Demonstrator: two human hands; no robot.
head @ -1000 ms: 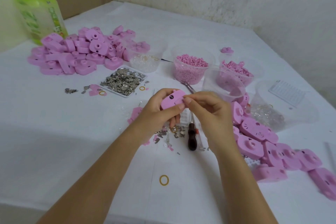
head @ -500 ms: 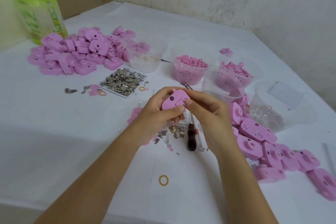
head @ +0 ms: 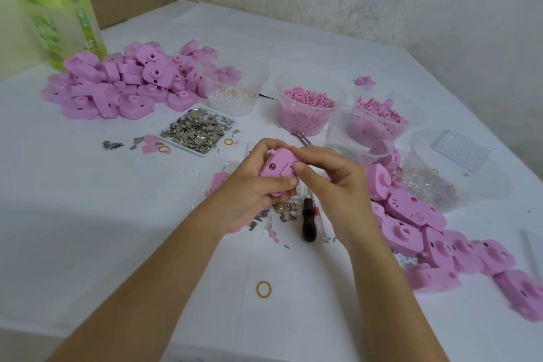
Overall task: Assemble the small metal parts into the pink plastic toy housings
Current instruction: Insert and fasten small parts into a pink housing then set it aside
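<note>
My left hand [head: 252, 185] grips a pink toy housing [head: 277, 166] above the middle of the table, fingers curled around its far edge and thumb under its near side. My right hand [head: 332, 182] pinches the housing's right end with thumb and forefinger. Whether a metal part sits under those fingertips is hidden. A white tray of small metal parts [head: 198, 130] lies behind the hands to the left. Loose metal parts [head: 269, 216] are scattered on the cloth below the hands.
A pile of pink housings [head: 123, 82] lies at the back left, another pile [head: 440, 238] at the right. Clear cups with pink pellets [head: 305, 110] and other small pieces stand behind. A dark-handled screwdriver [head: 308, 222], tweezers [head: 301, 138], a yellow ring [head: 263, 289] and a green bottle [head: 63, 20] are also present.
Both hands raised the housing slightly and turned it, so its face now tilts more to the left. My right fingertips stayed on its right end.
</note>
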